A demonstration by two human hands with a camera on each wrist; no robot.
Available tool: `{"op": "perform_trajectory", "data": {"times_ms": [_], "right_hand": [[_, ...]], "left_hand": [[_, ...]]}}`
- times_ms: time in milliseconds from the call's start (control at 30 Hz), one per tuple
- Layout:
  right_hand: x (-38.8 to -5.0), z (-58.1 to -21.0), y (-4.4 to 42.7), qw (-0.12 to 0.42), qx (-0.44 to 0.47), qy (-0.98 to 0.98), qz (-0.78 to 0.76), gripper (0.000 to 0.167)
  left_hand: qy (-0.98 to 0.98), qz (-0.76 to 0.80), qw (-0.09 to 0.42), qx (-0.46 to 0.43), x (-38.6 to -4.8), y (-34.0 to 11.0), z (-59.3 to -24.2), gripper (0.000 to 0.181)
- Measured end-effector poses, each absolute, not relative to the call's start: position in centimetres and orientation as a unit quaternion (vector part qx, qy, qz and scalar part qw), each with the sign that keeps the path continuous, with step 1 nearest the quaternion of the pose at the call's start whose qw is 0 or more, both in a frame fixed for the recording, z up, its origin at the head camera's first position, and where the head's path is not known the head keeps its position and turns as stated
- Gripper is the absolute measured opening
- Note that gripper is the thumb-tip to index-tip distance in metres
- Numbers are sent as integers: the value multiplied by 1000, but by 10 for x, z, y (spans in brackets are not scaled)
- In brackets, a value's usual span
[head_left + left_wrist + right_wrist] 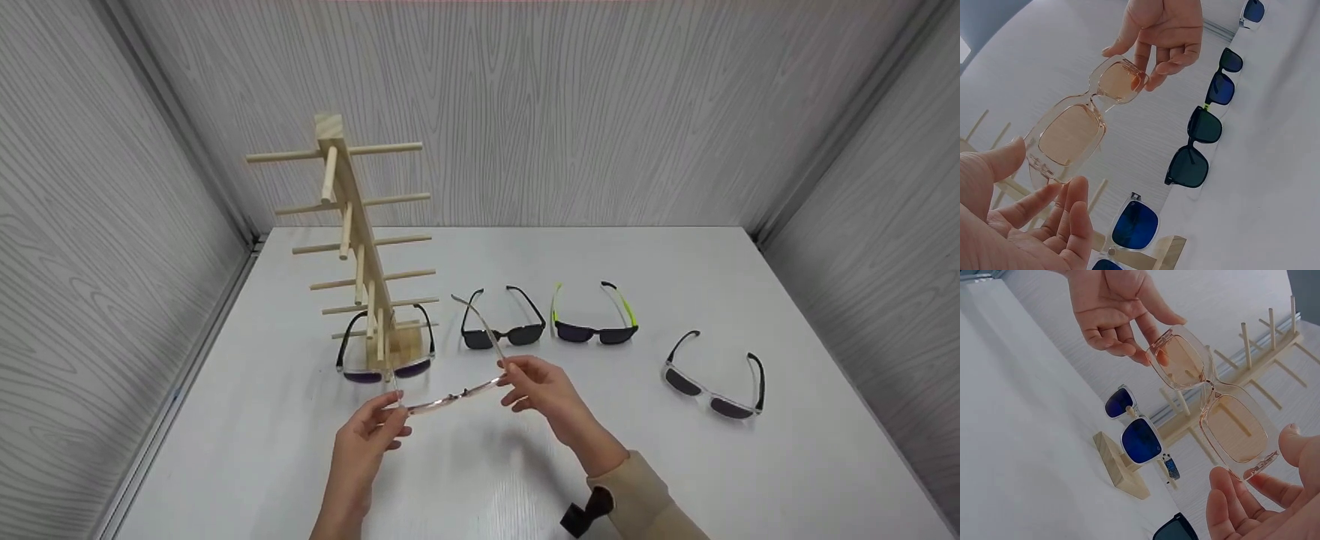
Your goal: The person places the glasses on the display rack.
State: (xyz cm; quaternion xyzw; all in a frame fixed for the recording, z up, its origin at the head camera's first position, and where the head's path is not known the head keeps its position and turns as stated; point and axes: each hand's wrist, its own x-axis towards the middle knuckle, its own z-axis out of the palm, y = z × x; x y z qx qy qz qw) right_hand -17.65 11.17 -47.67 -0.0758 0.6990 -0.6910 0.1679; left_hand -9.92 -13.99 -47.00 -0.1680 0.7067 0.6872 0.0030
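Clear-framed sunglasses with pale orange lenses (1072,132) are held up between both hands, temples spread and pointing away in the head view. My left hand (365,435) pinches the frame's left end near the hinge. At the other end, my right hand (546,394) pinches the frame by its hinge with thumb and fingers. Just beyond them stands a wooden display rack (358,225) with rows of pegs. Clear-framed sunglasses with dark blue lenses (1141,440) hang at its lowest part, close to the base (1120,467).
On the white table (465,480) lie black sunglasses (523,334), black sunglasses with yellow-green temples (615,335) and, at the right, clear-framed sunglasses with dark lenses (729,407). Grey wood-grain panels (525,112) enclose the table at the back and sides.
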Motion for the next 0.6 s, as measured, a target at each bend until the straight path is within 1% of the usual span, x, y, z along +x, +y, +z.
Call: {"op": "perform_trajectory", "data": {"times_ms": [300, 600], "right_hand": [[-184, -473, 96, 171, -83, 684, -704, 45], [-191, -466, 81, 176, -98, 691, -695, 49]], "left_hand": [[710, 679, -10, -185, -98, -148, -466, 42], [711, 674, -25, -200, -100, -157, -461, 44]]}}
